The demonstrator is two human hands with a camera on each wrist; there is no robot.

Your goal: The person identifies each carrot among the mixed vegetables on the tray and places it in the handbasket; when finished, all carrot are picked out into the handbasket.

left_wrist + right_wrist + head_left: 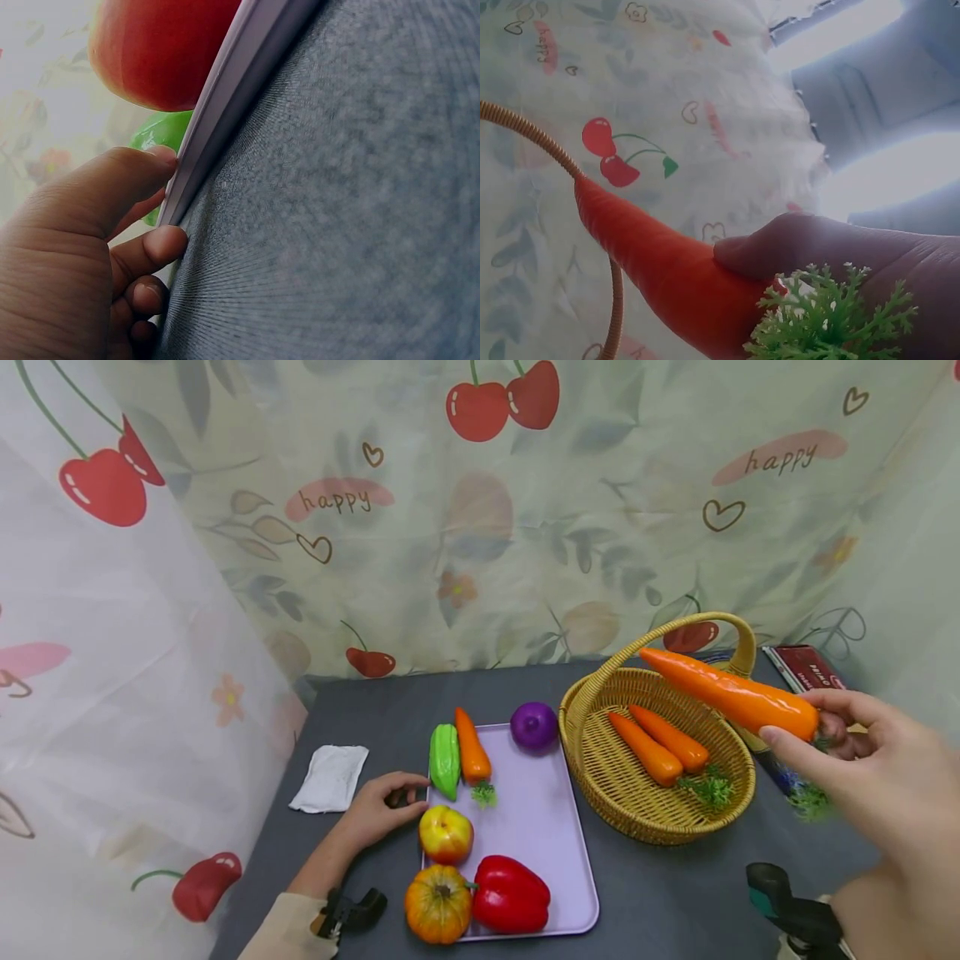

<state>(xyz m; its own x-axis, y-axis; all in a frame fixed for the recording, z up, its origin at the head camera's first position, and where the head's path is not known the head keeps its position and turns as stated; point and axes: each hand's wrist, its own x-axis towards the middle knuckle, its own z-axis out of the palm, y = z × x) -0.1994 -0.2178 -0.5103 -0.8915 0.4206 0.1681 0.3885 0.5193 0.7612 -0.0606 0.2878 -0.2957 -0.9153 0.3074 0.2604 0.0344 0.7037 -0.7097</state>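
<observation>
Above the right side of a wicker basket [652, 822], my right hand [877, 760] grips an orange carrot [727, 689] by its thick end, thumb across it. The carrot's tip points left and up; its green leafy top [825, 315] shows below the thumb in the right wrist view. Two more carrots [645, 750] lie in the basket. My left hand [382, 810] rests at the left edge of a lilac tray [525, 827], its bent fingertips touching the rim. Nearest to it are a yellow-red apple [446, 835] and a green ridged vegetable [445, 760].
The tray also bears a carrot [471, 747], a purple onion [534, 727], a red bell pepper [512, 893] and a small pumpkin [438, 904] overhanging its left edge. A white cloth [330, 779] lies left. The basket's handle [637, 643] arches high; a dark red box [806, 668] stands behind.
</observation>
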